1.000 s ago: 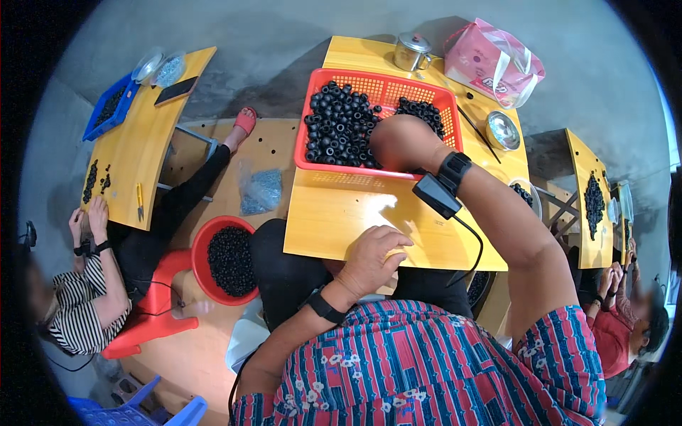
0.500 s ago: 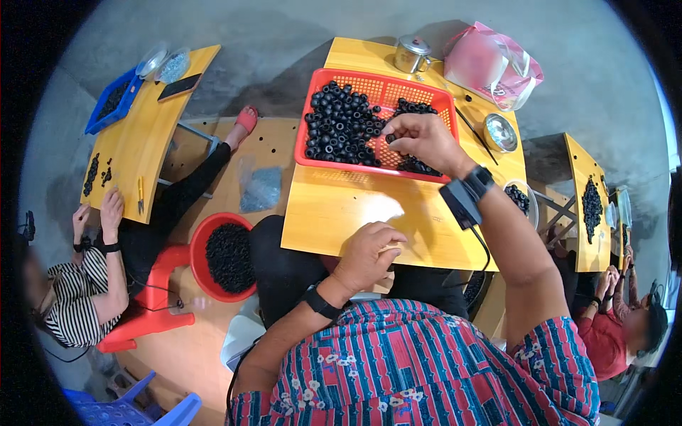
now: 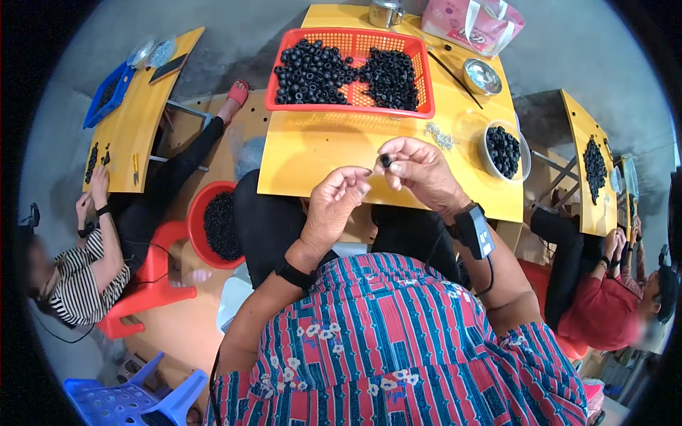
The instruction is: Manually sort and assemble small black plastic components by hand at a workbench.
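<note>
In front of my chest, just over the near edge of the yellow table (image 3: 312,160), my right hand (image 3: 425,177) pinches a small black ring-like part (image 3: 386,160) between thumb and fingers. Close by on its left, my left hand (image 3: 332,209) has thumb and fingers drawn together; whatever may be between them is too small to make out. Beyond both hands stands a red perforated basket (image 3: 320,108) with two heaps of black parts, rounder ones (image 3: 309,71) at left and smaller-looking ones (image 3: 391,78) at right.
Right of my hands, small clear pieces (image 3: 440,136) lie near a tub of black parts (image 3: 504,156). Farther back are a black rod (image 3: 455,79), metal bowl (image 3: 483,76), metal mug (image 3: 386,13) and pink bag (image 3: 472,27). A red basin (image 3: 197,224) sits left; people work on both sides.
My right hand has come back from the basket toward me, carrying the black part. My left hand has lifted toward it, its fingers now drawn together. The view has shifted.
</note>
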Demonstrator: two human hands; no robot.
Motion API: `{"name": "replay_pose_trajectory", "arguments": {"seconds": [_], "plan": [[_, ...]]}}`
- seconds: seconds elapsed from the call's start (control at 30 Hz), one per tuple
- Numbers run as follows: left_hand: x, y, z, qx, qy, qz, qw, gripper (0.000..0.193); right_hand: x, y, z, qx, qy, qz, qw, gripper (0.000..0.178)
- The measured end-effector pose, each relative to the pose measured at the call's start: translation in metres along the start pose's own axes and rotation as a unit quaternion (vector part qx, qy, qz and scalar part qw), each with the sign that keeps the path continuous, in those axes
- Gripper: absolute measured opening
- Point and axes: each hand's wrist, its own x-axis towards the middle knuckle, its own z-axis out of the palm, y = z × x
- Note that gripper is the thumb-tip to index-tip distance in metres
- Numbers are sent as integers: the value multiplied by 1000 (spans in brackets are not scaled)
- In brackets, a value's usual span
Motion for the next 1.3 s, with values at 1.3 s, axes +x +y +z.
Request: {"name": "replay_pose_trajectory", "arguments": {"seconds": [1.3], "plan": [[-7, -19, -11, -184, -3, -151, 971, 16, -16, 22, -47, -617, 266, -70, 737, 9]]}}
